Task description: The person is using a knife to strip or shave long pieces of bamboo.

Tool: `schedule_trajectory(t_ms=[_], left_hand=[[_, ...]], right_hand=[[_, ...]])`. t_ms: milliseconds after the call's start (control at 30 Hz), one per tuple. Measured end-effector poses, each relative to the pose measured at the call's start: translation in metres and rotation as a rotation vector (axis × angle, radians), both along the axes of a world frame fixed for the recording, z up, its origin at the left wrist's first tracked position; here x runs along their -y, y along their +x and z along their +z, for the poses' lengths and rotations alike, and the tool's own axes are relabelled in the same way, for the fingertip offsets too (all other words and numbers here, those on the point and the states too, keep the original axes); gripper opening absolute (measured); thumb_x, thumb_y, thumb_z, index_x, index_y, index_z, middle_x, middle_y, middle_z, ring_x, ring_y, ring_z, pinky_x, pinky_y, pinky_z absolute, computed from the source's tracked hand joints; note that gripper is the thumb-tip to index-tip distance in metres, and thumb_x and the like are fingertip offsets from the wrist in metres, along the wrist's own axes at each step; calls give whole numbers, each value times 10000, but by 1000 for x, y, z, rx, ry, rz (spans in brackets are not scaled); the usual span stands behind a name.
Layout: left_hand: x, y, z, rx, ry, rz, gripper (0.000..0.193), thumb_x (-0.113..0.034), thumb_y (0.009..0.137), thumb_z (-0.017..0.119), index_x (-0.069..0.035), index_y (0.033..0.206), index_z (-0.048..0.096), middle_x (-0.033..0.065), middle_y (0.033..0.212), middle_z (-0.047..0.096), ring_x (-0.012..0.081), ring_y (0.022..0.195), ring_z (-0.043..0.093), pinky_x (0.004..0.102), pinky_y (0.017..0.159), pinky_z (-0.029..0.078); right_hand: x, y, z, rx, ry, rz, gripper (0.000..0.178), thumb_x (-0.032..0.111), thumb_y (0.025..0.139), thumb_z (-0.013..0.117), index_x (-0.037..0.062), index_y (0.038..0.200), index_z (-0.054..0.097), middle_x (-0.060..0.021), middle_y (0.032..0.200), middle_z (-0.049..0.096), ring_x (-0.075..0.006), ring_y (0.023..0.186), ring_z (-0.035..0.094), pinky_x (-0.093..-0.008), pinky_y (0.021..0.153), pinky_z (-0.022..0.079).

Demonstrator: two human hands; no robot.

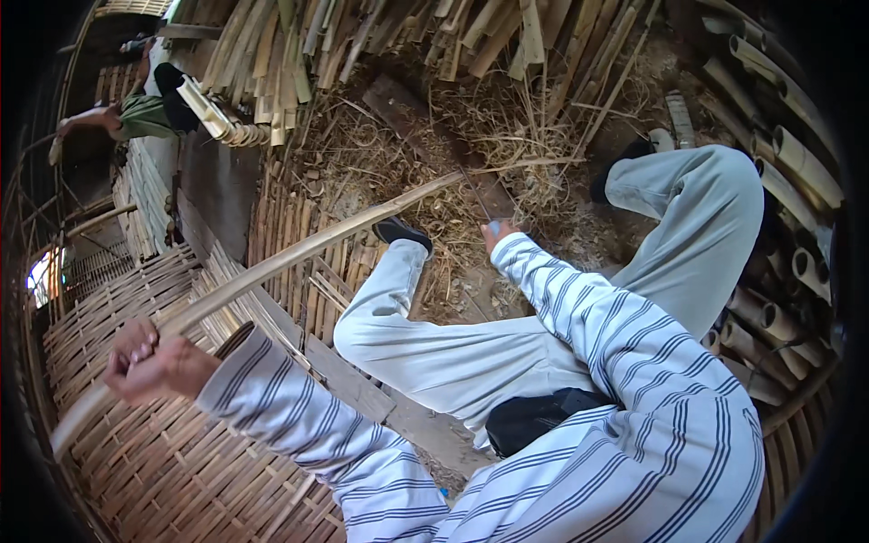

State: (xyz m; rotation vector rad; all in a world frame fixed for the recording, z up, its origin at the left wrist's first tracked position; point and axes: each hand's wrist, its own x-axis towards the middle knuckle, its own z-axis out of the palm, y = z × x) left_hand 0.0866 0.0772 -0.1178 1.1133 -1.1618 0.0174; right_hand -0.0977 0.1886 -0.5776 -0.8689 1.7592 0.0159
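Note:
A long, pale bamboo strip [299, 258] slants from the lower left up to the middle of the view. Near its lower end my left hand [158, 362] is closed around it. My right hand [497, 233] grips a knife [477, 197]; its thin dark blade reaches up to the strip near the strip's far end. Whether the edge has cut into the bamboo I cannot tell. Beneath the blade and strip lies a dark wooden board [489, 185], with bamboo shavings [534, 136] heaped around it.
Split bamboo strips [380, 36] are piled along the far side. Round bamboo poles [797, 172] are stacked at the right. A woven bamboo panel [181, 443] spreads at the lower left. Another person's green-clothed part [145, 118] shows at the far left. My bent legs frame the work.

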Motion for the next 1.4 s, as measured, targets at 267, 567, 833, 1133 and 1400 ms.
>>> schedule_trajectory(t_ms=[267, 567, 833, 1133, 1400], left_hand=[[5, 27, 12, -315, 14, -252, 262, -168, 680, 388, -178, 505, 194, -11, 443, 222, 89, 378, 178, 249, 368, 140], [1, 2, 5, -333, 21, -200, 257, -122, 677, 370, -171, 559, 147, -12, 492, 160, 99, 441, 165, 269, 425, 156], [27, 23, 12, -303, 10, -163, 237, -92, 701, 348, -149, 566, 161, -1, 512, 173, 111, 469, 197, 282, 463, 203], [14, 32, 20, -291, 52, -240, 232, -120, 664, 355, -161, 541, 163, 4, 483, 188, 119, 420, 182, 264, 438, 202], [17, 7, 5, -325, 30, -302, 235, -124, 662, 362, -165, 538, 167, 3, 483, 201, 110, 429, 194, 262, 444, 193]], right_hand=[[-17, -40, -43, 36, 45, 6, 590, 535, 808, 470, 98, 1204, 507, -234, 1166, 525, -362, 1093, 501, -392, 943, 386], [-10, -36, 43, -101, -313, 155, 625, 542, 795, 523, 6, 1115, 535, -231, 919, 620, -357, 852, 610, -405, 768, 485], [3, -35, 182, 228, -1051, 21, 477, 456, 932, 284, 38, 1005, 501, -159, 558, 551, -275, 500, 602, -358, 436, 447], [-39, -32, -4, -175, 11, 111, 654, 571, 817, 439, 2, 1122, 543, -272, 1117, 538, -389, 1035, 535, -427, 877, 431], [8, -63, 34, -108, -122, 102, 796, 692, 788, 343, -12, 1082, 571, -248, 982, 597, -390, 947, 565, -391, 812, 442]])
